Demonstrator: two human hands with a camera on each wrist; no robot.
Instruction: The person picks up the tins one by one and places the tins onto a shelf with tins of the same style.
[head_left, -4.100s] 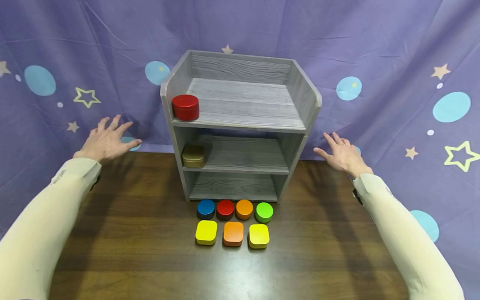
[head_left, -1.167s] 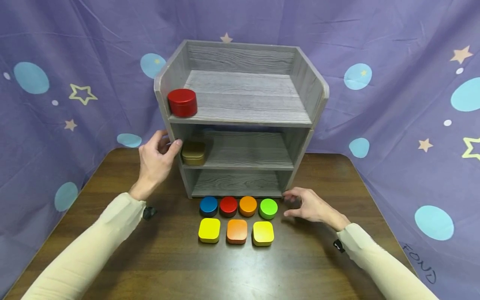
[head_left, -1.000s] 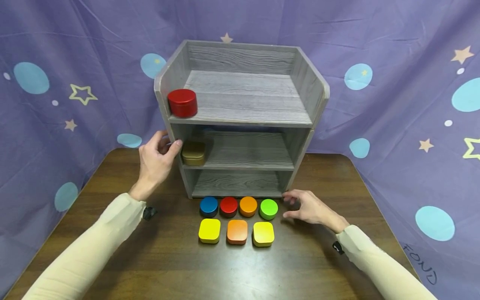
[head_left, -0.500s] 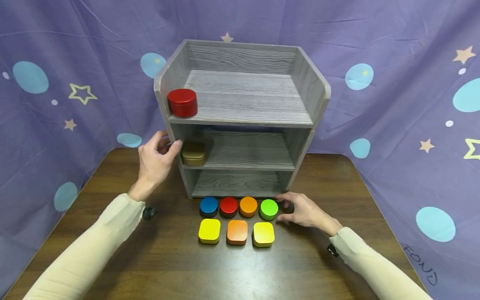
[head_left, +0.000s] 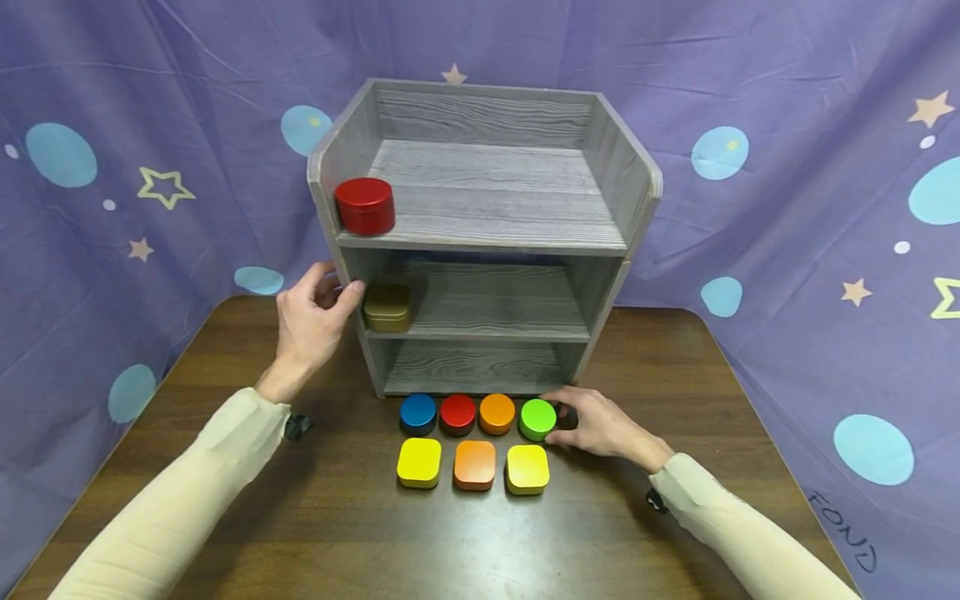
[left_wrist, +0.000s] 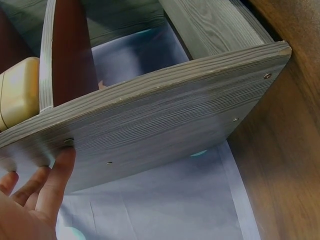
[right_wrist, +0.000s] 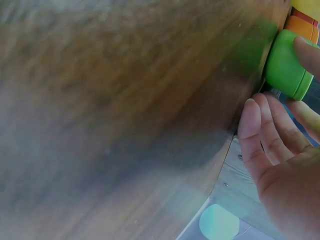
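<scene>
At the left side panel of the grey wooden shelf (head_left: pixel 480 200), my left hand (head_left: pixel 311 325) grips the panel's edge, thumb in front. The left wrist view shows its fingertips (left_wrist: pixel 62 157) against the outer face. My right hand (head_left: pixel 603 425) pinches the round green tin (head_left: pixel 537 419) on the table, thumb and index finger on opposite sides of it; its other fingers (right_wrist: pixel 250 117) lie beside the tin in the right wrist view. Left of that tin stand round orange (head_left: pixel 497 413), red (head_left: pixel 457 414) and blue (head_left: pixel 417 413) tins in a row.
Two square yellow tins (head_left: pixel 419 462) (head_left: pixel 527 468) flank a square orange tin (head_left: pixel 474 464) in the nearer row. A red round tin (head_left: pixel 365 205) sits on the top shelf's left, a gold square tin (head_left: pixel 387 307) on the middle one. A purple curtain (head_left: pixel 480 37) hangs behind the table (head_left: pixel 420 550).
Both hands came in from beside the shelf, the left to its side panel. Over the last second my right hand slid left to the green tin and closed on it. The left hand stayed still.
</scene>
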